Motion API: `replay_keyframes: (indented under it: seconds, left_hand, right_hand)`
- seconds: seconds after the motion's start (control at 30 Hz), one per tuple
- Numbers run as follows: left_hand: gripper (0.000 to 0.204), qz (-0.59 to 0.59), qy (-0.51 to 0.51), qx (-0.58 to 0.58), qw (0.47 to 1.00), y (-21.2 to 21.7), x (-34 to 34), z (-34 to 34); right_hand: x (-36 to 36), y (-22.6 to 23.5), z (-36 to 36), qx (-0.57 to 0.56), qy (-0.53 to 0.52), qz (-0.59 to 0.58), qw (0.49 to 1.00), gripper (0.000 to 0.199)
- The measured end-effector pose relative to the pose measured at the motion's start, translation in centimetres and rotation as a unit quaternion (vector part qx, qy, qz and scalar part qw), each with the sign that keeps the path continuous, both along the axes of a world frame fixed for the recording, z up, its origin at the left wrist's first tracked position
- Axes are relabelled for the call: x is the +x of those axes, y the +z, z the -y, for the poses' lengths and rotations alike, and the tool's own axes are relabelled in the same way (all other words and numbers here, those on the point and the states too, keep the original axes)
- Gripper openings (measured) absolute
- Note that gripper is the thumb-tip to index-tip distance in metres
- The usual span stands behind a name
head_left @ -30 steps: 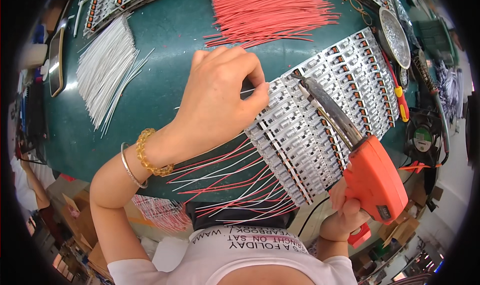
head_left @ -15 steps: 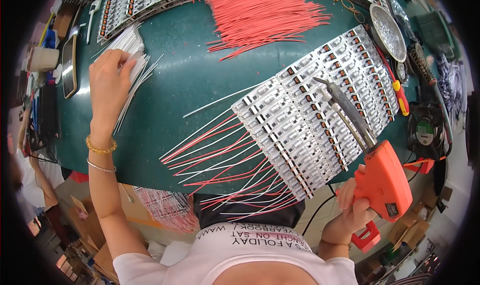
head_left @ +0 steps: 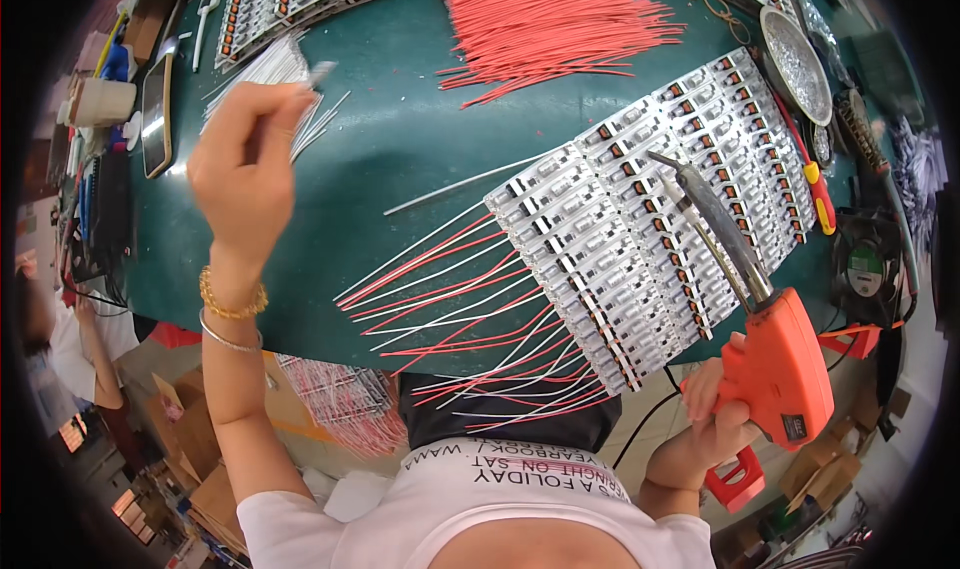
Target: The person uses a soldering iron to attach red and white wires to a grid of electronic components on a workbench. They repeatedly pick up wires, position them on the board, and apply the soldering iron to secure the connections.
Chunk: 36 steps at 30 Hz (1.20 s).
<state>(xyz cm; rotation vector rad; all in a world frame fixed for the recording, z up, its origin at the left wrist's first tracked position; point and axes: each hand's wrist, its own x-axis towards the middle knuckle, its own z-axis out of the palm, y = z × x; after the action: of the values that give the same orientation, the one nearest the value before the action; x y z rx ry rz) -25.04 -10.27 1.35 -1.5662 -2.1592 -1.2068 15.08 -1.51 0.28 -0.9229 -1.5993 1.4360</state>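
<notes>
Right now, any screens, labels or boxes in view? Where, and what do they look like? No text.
Phone: far left of the green mat, flat dark slab, glossy screen.
Sticker: on the orange soldering gun's body, small dark rectangle.
Fan label: right edge, round green and white disc.
Cardboard boxes: floor, lower left, brown.

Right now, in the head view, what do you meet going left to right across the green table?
Phone → left hand at the white wires → red wires → circuit board panel → orange soldering gun in the right hand → small fan.
</notes>
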Motion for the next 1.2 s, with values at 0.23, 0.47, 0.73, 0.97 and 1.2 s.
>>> replay_keyframes:
  seconds: [0.23,0.47,0.73,0.97,1.2]
  left_hand:
    - [0.014,0.211,-0.121,-0.096,0.965,-0.7,8.7,-4.8]
    - [0.015,0.146,-0.134,-0.122,0.973,-1.9,10.8,-6.6]
    - [0.017,0.100,-0.124,-0.104,0.982,-3.2,11.4,-6.8]
    - [0.017,0.080,-0.137,-0.089,0.983,-3.4,11.3,-6.8]
    - [0.017,0.044,-0.136,-0.083,0.986,-3.4,11.5,-6.9]
  right_hand:
    - [-1.0,0.5,0.5,-0.004,-0.011,0.030,0.999,0.083]
    - [-1.8,0.8,0.8,-0.053,-0.045,0.031,0.997,0.087]
    - [-0.3,-0.4,0.7,-0.054,-0.034,0.087,0.994,0.083]
    - [1.4,-0.6,-0.1,-0.101,0.020,0.065,0.993,0.079]
    - [1.6,-1.3,0.7,-0.088,-0.034,0.021,0.995,0.083]
